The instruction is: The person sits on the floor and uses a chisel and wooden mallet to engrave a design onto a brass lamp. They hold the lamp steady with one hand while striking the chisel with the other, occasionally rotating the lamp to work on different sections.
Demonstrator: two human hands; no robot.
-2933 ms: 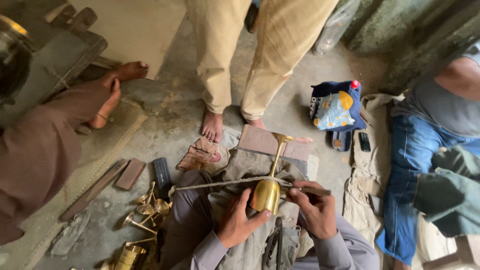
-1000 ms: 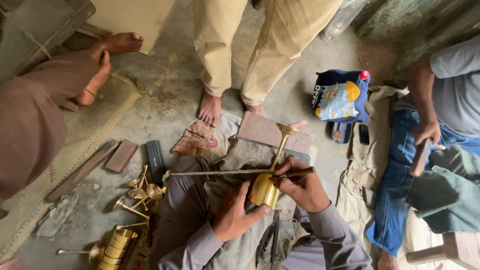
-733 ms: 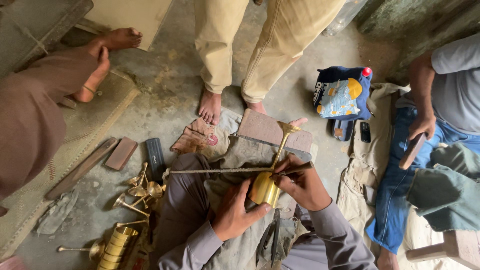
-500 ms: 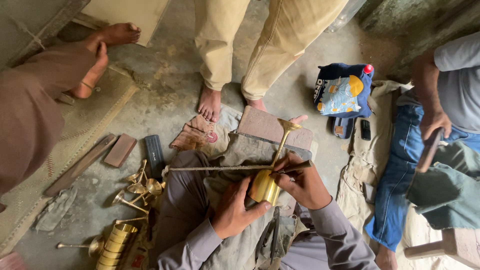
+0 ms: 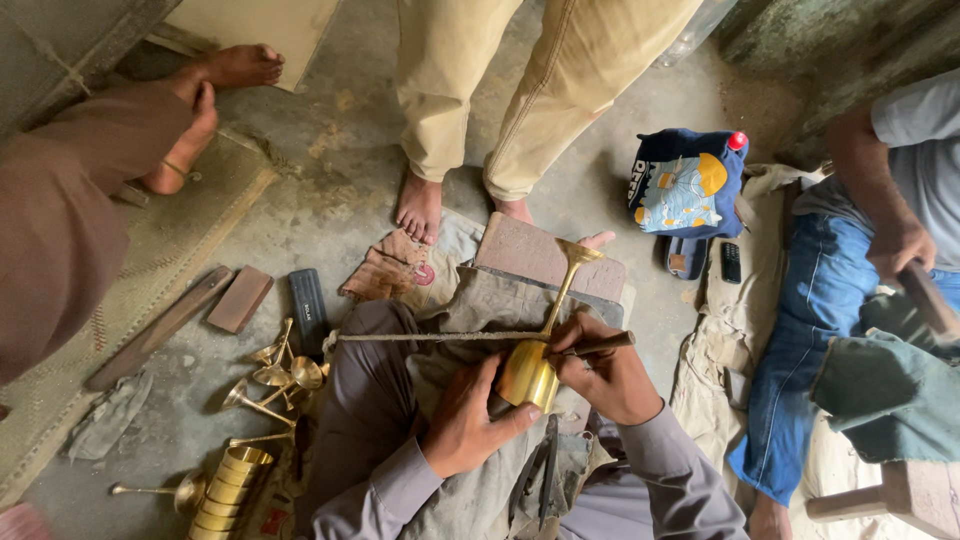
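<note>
Item: brass goblet (image 5: 530,372), lying across my lap. Left hand (image 5: 462,425) cups the bowl; right hand (image 5: 608,375) is clenched round a long file (image 5: 440,336). I judge it rigid, slick, dent-prone; best gripped by the bowl.

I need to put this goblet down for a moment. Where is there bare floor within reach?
Bare concrete lies ahead-left, between the dark flat block, the standing person's foot and the woven mat. It is crowded by the left knee with brass goblets and stacked brass cups; cloth and bag fill the right.
</note>
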